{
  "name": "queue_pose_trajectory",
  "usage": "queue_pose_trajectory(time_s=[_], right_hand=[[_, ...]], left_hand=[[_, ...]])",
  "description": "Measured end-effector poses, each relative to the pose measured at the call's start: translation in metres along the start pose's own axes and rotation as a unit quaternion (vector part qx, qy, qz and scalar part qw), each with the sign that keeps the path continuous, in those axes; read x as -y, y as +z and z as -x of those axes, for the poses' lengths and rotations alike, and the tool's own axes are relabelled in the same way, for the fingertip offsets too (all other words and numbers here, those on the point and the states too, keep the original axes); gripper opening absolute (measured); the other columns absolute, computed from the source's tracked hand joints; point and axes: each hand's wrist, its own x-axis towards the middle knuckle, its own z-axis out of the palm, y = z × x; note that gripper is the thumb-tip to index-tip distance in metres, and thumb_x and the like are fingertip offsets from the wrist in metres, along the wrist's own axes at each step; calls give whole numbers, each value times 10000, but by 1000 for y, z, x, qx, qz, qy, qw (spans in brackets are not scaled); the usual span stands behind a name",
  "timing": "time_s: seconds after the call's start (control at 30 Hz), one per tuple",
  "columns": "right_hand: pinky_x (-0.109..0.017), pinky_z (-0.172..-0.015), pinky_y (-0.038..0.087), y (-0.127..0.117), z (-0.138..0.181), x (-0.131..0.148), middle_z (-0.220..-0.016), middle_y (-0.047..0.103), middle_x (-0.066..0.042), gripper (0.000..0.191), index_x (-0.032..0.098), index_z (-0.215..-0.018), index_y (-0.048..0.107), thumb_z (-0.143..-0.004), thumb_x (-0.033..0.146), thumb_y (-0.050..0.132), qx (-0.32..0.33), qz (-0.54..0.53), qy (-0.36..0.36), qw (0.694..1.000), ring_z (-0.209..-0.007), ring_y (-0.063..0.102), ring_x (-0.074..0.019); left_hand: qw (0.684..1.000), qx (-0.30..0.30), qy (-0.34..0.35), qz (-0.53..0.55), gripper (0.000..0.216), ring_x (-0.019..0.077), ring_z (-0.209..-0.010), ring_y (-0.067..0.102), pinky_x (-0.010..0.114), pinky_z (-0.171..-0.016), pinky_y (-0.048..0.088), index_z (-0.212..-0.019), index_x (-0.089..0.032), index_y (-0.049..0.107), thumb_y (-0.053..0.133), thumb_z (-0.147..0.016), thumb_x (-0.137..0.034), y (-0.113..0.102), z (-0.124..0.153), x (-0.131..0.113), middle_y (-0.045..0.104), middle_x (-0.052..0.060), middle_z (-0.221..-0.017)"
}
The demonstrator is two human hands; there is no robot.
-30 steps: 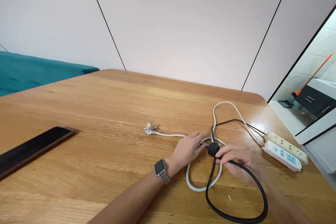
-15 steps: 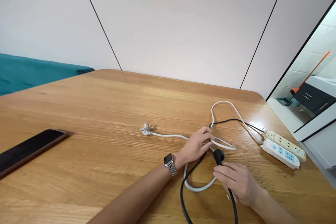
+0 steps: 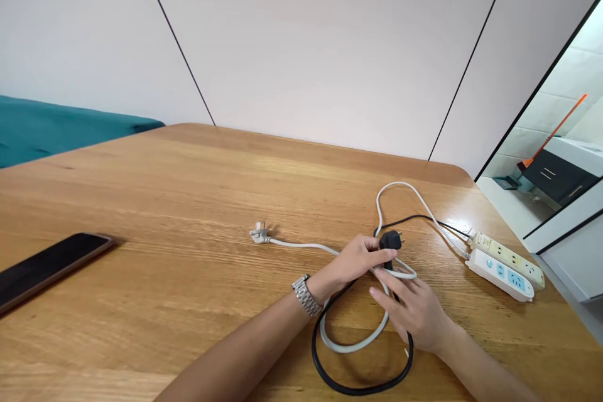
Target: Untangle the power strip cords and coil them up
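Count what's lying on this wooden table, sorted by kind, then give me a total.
Power strips: 2, white and cream
Cords: 2, white cord and black cord
Phone: 1
Total: 5

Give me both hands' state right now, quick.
Left hand: closed, pinching the black plug above the white cord.
Right hand: open, fingers spread over the black cord, gripping nothing that shows.

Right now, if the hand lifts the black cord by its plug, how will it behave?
Likely floppy: the black cord lies in a loose loop on the wooden table. It would probably drag the white cord, since the two cross near the left hand. The black plug looks rigid, so a firm hold.
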Motion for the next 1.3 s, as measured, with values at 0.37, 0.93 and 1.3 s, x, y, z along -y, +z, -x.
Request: queue_pose_trajectory(time_s=[0.37,0.93,1.3], right_hand=[[-277,-635,526,2,12,-14,-832,636,-60,251,206,-1066,585,-865,93,484,-125,-121,234,957,-725,619,-162],[-264,-572,473,-5,3,-9,-834,625,-56,194,214,-936,688,-852,153,525,-176,-276,322,888,-692,589,-153],[-222,-449,394,-7,-50,3,-645,531,25,204,185,-938,648,-863,360,576,-294,-396,482,725,-480,448,-83]], left_hand=[[923,-197,121,306,301,134,-679,677,210,-645,540,-773,-128,634,828,-600,-280,-34,-2,-42,687,26,-741],[697,-546,396,-245,161,55,-435,403,229,-447,307,-730,-146,643,618,-723,-305,-166,64,-92,513,-57,-542],[770,-2,65,-635,274,185,-766,619,241,-640,391,-921,-235,676,493,-869,-432,-88,38,-24,672,47,-858]])
